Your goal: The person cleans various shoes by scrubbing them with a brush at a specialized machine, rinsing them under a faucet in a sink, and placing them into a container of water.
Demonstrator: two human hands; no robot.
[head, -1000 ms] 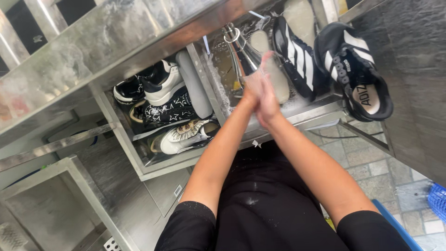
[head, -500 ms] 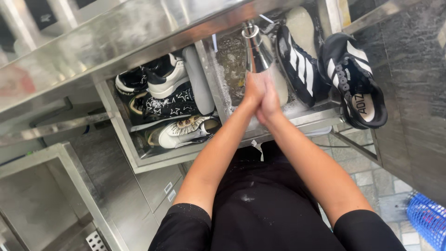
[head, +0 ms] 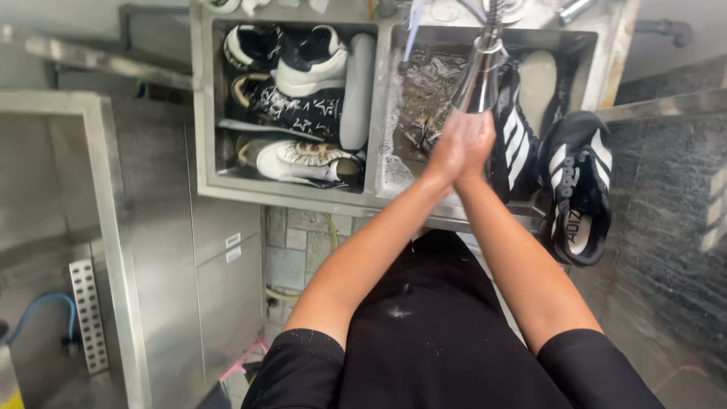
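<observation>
My left hand [head: 448, 150] and my right hand [head: 478, 142] are pressed together, palm to palm, just under the metal faucet spout [head: 480, 74] over the right basin [head: 424, 91] of a steel double sink. Neither hand holds anything. A black sneaker with white stripes [head: 516, 144] lies in that basin right beside my right hand. A second black sneaker with white stripes [head: 579, 189] rests on the sink's right edge.
The left basin [head: 206, 136] holds several shoes, among them a white sneaker [head: 301, 160], a black star-patterned one [head: 295, 112] and a black-and-white pair [head: 291, 57]. A steel counter [head: 53, 197] stands at left, a dark stone surface [head: 666, 227] at right, tiled floor below.
The view has swung so the sink sits square and nearer. My joined hands stay under the faucet, rubbing together.
</observation>
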